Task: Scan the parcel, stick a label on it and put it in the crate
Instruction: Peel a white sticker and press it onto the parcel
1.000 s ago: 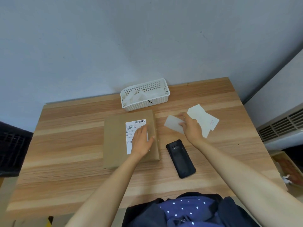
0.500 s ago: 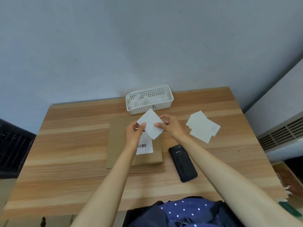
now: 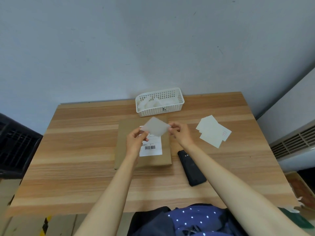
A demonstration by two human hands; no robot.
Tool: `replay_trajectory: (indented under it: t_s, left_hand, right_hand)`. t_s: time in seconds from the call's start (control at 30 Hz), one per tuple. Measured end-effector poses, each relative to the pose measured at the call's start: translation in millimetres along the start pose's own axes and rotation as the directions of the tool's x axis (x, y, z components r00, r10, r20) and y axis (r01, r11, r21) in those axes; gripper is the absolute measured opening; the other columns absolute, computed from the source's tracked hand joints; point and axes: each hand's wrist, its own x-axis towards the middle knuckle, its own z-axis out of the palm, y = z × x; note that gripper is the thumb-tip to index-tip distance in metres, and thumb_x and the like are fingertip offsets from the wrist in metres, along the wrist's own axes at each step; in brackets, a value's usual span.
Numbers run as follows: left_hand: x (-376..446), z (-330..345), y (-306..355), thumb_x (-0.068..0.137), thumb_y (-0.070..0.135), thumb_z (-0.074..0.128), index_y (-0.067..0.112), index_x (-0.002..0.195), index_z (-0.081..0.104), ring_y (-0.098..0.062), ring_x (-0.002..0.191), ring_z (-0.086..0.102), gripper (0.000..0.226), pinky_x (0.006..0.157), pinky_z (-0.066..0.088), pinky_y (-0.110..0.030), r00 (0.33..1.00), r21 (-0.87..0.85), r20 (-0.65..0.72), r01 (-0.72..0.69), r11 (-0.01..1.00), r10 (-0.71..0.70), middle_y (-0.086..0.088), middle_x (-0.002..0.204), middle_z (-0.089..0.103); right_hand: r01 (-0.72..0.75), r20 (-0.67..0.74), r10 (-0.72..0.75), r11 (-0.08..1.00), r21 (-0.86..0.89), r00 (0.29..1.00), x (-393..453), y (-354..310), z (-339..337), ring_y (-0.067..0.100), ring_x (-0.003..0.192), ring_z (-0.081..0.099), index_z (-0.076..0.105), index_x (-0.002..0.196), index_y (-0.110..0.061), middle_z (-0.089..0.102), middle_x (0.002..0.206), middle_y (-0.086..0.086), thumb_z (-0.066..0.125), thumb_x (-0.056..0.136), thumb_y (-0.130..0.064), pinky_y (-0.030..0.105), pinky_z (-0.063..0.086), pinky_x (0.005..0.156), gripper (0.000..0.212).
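A flat brown cardboard parcel (image 3: 163,155) lies in the middle of the wooden table (image 3: 76,150), with a white barcode sticker (image 3: 150,149) on its top. Above the parcel, a small white label (image 3: 156,126) is held tilted in the air. My left hand (image 3: 135,141) pinches its left corner and my right hand (image 3: 180,132) pinches its right corner. A black handheld scanner (image 3: 191,167) lies on the table just right of the parcel, untouched. A dark crate (image 3: 15,147) stands off the table's left edge, partly cut off.
A white perforated basket (image 3: 177,106) with crumpled white papers stands at the table's back edge. A loose pile of blank labels (image 3: 213,132) lies at the right. A radiator grille (image 3: 293,142) and a cardboard box (image 3: 303,188) sit right of the table.
My right hand took a label from the pile and carried it left over the parcel. My left hand lifted off the parcel and now grips the label's other corner.
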Motion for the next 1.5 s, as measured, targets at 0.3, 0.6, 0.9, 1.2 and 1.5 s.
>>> replay_trajectory:
  t_s: [0.3, 0.6, 0.9, 1.2, 1.5]
  left_hand:
    - [-11, -13, 0, 0.076, 0.036, 0.074, 0.017, 0.086, 0.071, -0.019, 0.089, 0.064, 0.022, 0.075, 0.049, -0.033, 0.974, -0.117, 0.221, 0.074, 0.99, -0.046, 0.001, 0.097, 0.069]
    - [-19, -23, -7, 0.081, -0.007, 0.067, 0.017, 0.096, 0.068, -0.005, 0.091, 0.063, 0.028, 0.074, 0.049, -0.017, 0.977, -0.011, 0.12, -0.179, 0.984, 0.179, 0.003, 0.1, 0.067]
    - [-24, -24, -16, 0.072, 0.006, 0.063, 0.007, 0.099, 0.066, -0.015, 0.098, 0.063, 0.028, 0.075, 0.051, -0.018, 0.972, -0.001, 0.086, -0.219, 0.976, 0.218, 0.002, 0.103, 0.069]
    - [-28, -21, -13, 0.074, 0.006, 0.063, 0.021, 0.09, 0.067, -0.021, 0.105, 0.062, 0.022, 0.088, 0.047, -0.03, 0.968, 0.079, 0.08, -0.243, 0.967, 0.237, 0.001, 0.103, 0.07]
    - [-32, 4, 5, 0.097, 0.041, 0.048, 0.028, 0.085, 0.052, -0.012, 0.094, 0.052, 0.018, 0.082, 0.039, -0.035, 0.879, 0.688, 0.308, -0.471, 0.553, 0.364, 0.013, 0.093, 0.057]
  right_hand:
    - [0.136, 0.018, -0.138, 0.988, 0.073, 0.99, -5, -12, 5, -0.003, 0.086, 0.065, 0.072, 0.096, -0.004, 0.072, 0.092, -0.005, 0.053, 0.089, 0.008, 0.009, 0.048, 0.077, 0.023]
    - [-0.197, 0.293, 0.12, 0.948, 0.25, 0.948, -18, -9, 9, 0.012, 0.078, 0.07, 0.067, 0.106, -0.014, 0.072, 0.093, 0.001, 0.053, 0.101, -0.031, 0.03, 0.053, 0.079, 0.022]
    - [-0.119, 0.307, 0.072, 0.983, 0.138, 0.949, -25, -8, 7, 0.012, 0.077, 0.067, 0.064, 0.097, -0.015, 0.071, 0.089, 0.0, 0.055, 0.099, -0.021, 0.026, 0.048, 0.074, 0.01]
    - [-0.062, 0.303, 0.034, 0.995, 0.083, 0.952, -27, -10, 3, 0.008, 0.072, 0.065, 0.066, 0.089, -0.015, 0.072, 0.083, -0.002, 0.06, 0.096, -0.017, 0.019, 0.047, 0.065, 0.009]
    - [0.045, 0.292, -0.026, 0.997, -0.057, 0.956, -28, -21, 5, 0.004, 0.065, 0.066, 0.069, 0.084, -0.013, 0.073, 0.08, 0.001, 0.06, 0.094, -0.016, 0.015, 0.045, 0.06, 0.013]
